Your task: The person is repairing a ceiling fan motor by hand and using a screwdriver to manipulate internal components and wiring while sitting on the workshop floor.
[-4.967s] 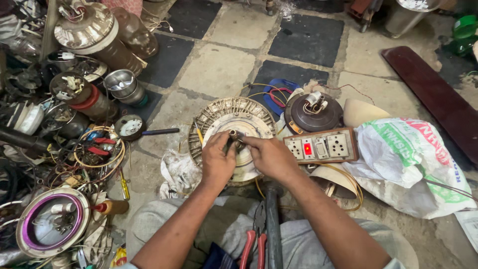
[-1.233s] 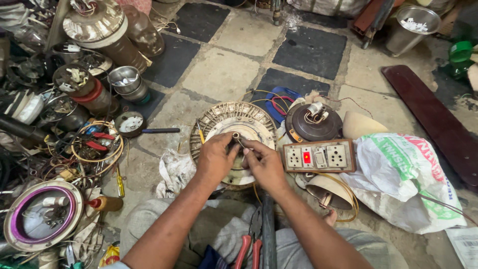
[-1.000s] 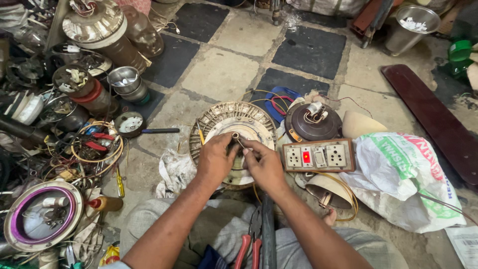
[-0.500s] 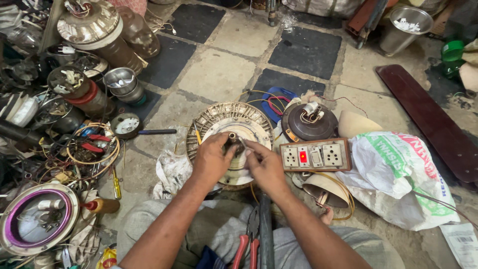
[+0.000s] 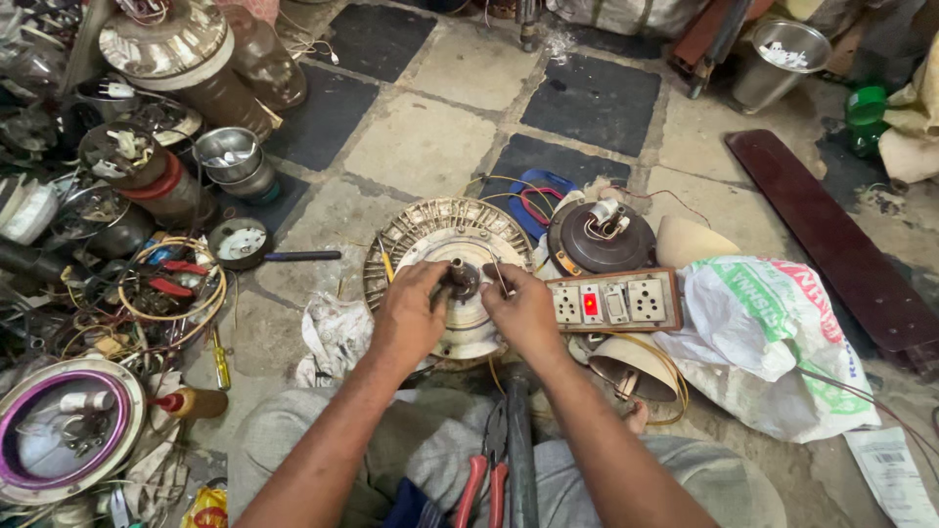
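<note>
A round ceiling-fan motor housing [image 5: 430, 230] with a slotted metal rim lies flat on the tiled floor in front of me. My left hand [image 5: 411, 313] rests on its cream centre plate, with the fingers against the short shaft [image 5: 460, 277] at the hub. From the other side my right hand [image 5: 523, 308] meets the hub and pinches a thin metal probe or wire [image 5: 499, 276] that points at the shaft. Both forearms reach in from the bottom of the view.
A switch-and-socket board [image 5: 611, 301] with a lit red switch lies right of the housing, behind it a dark motor part [image 5: 599, 240]. Red-handled pliers [image 5: 484, 474] lie on my lap. Fan parts and wire coils crowd the left; a white sack [image 5: 782, 342] and a brown fan blade [image 5: 831, 259] lie right.
Both hands have stayed at the hub with only small finger shifts. The camera has tilted slightly, so the scene sits a little differently in view.
</note>
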